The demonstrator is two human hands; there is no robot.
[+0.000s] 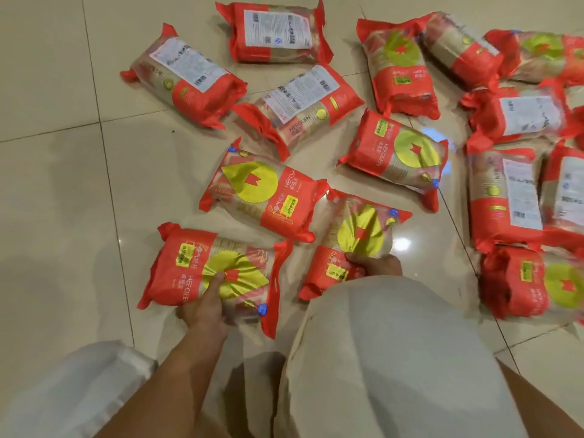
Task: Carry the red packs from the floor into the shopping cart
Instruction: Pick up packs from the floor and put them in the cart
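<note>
Several red packs with yellow-green emblems lie scattered over the tiled floor. My left hand (207, 303) grips the nearest left pack (186, 263) at its near edge, thumb pressed into the yellow emblem. My right hand (374, 263) holds a second pack (354, 238) by its middle, fingers dug into the wrapper; my knee hides most of that hand. Another pack (262, 194) lies just beyond these two, and one more (398, 156) sits farther right. No shopping cart is in view.
A dense heap of packs (521, 172) fills the right side. More packs (278, 33) lie label-up at the far edge. My legs in light trousers (379, 358) fill the lower frame. Bare glossy tile (63, 191) stretches along the left.
</note>
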